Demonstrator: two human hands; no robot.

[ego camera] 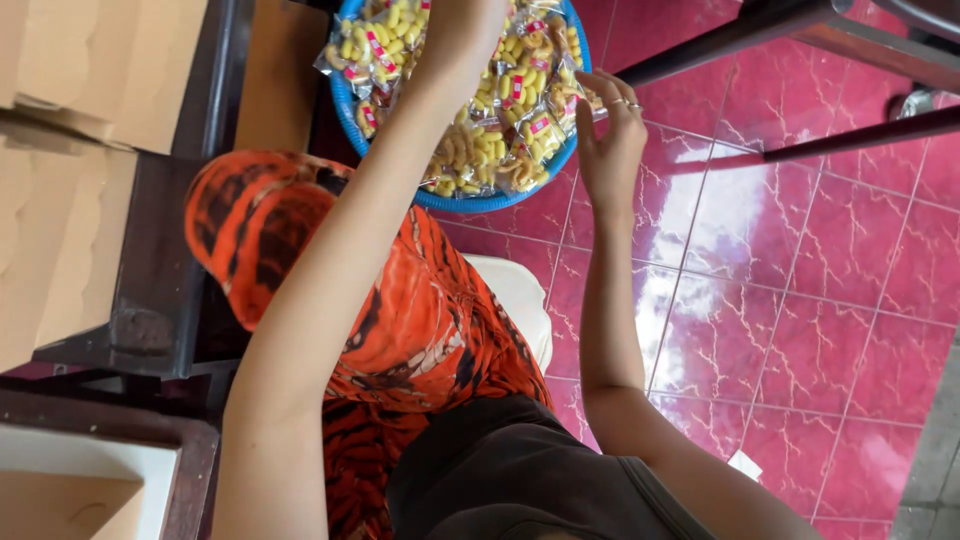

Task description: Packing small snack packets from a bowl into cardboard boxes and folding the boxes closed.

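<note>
Snack packets (500,110), clear bags of yellow puffs, fill a blue basin (470,203) on the pink tiled floor (800,300). The left hand (460,30) reaches in among them, its grip cut off from view, while the right hand (608,135) rests open-fingered at the rim, holding nothing. A clean pick would likely mean pinching one bag's edge while steadying the basin.

Basin (352,118): blue plastic, smooth.
Snack packets (505,95): clear glossy film.
Floor tiles (800,300): red, glazed, mirror-shiny.
My trousers (420,330): printed cloth.
</note>
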